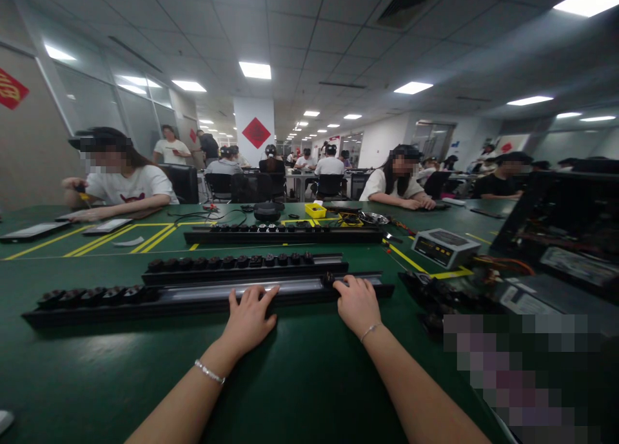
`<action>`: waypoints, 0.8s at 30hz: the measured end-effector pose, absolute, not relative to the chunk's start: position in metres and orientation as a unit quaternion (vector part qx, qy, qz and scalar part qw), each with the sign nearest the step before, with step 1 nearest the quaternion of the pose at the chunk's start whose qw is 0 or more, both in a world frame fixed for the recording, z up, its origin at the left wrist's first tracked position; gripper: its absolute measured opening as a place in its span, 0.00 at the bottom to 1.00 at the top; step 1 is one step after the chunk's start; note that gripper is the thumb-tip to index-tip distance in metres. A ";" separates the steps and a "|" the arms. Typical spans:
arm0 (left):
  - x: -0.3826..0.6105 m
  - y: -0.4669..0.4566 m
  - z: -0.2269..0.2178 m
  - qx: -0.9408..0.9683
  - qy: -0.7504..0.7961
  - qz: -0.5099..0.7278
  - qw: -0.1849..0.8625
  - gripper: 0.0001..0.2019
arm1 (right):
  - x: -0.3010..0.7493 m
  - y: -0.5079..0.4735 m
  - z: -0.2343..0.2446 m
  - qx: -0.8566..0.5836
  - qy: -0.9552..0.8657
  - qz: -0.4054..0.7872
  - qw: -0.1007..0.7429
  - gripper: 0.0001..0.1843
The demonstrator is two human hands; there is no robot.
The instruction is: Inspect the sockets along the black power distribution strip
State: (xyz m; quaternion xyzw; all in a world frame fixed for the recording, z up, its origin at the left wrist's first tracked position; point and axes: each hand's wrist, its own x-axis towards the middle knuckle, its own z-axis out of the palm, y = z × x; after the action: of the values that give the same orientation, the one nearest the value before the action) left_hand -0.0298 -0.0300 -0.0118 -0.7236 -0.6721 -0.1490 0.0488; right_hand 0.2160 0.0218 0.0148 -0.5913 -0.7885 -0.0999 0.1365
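A long black rail (pixel 203 296) with a shiny inner channel lies across the table in front of me. My left hand (pixel 249 316) rests on its near edge, fingers spread, with no separate part in them. Farther right, my right hand (pixel 356 302) is at the same rail, thumb and fingertips closed in against a small black module (pixel 328 279) sitting in the channel. The hand partly hides how this module is held. Several similar black round-topped modules (pixel 91 295) fill the rail's left end.
Behind it lie a second rail (pixel 246 272) with a row of black modules and a third rail (pixel 285 236). A power supply unit (pixel 442 247), cables and an open computer case (pixel 556 250) stand right. A yellow bin (pixel 315 210) sits farther back. Co-workers sit across the table.
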 end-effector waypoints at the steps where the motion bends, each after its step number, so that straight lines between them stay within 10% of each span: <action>1: -0.030 -0.030 -0.012 -0.725 -0.671 -0.150 0.050 0.29 | 0.217 0.022 0.015 -0.593 -0.788 -0.097 0.135 0.20; 24: -0.030 -0.030 -0.013 -0.725 -0.669 -0.155 0.055 0.29 | 0.231 0.025 0.016 -0.613 -0.772 -0.097 0.137 0.19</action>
State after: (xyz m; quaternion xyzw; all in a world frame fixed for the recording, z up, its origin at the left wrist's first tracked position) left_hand -0.0299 -0.0304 -0.0125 -0.7250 -0.6688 -0.1551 0.0549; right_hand 0.2314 0.0251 0.0164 -0.6125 -0.7725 -0.0969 0.1368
